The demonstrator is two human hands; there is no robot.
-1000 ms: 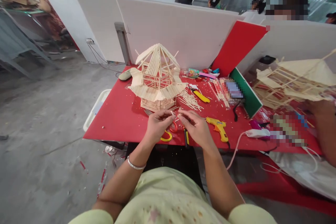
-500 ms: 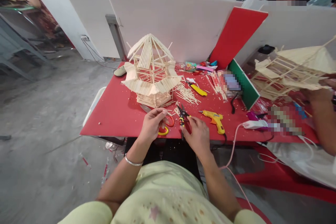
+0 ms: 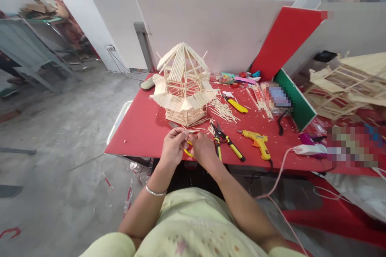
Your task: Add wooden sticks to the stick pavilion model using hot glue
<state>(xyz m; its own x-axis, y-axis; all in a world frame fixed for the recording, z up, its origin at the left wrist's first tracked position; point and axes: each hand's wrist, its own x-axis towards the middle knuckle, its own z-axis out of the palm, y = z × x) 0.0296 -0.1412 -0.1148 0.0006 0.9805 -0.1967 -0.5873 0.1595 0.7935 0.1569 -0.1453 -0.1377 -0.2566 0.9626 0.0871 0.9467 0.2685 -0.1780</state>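
Observation:
My left hand (image 3: 174, 145) is closed in a pinch on a short wooden stick (image 3: 191, 131), whose pale end shows past the fingertips. Against it, my right hand (image 3: 204, 149) has its fingers curled in; what they hold, if anything, is hidden. Under both hands lie scissors with a yellow handle loop (image 3: 188, 151), partly covered. Just right of my right hand rest pliers with black and yellow handles (image 3: 232, 147), their jaws spread. Behind my hands stands a tiered pavilion model (image 3: 183, 88) made of wooden sticks.
Loose cut sticks (image 3: 224, 110) are strewn beside the model on the red tabletop (image 3: 132, 128). A yellow-handled cutter (image 3: 237, 105) and a yellow glue gun (image 3: 256, 141) lie to the right. A green board (image 3: 297, 98) stands before another stick model (image 3: 337, 84). A white power strip (image 3: 310, 149) trails a cord.
My right hand has let go of the pliers and come left to meet my left hand. The pliers lie on the table with handles spread. My view has swung slightly left.

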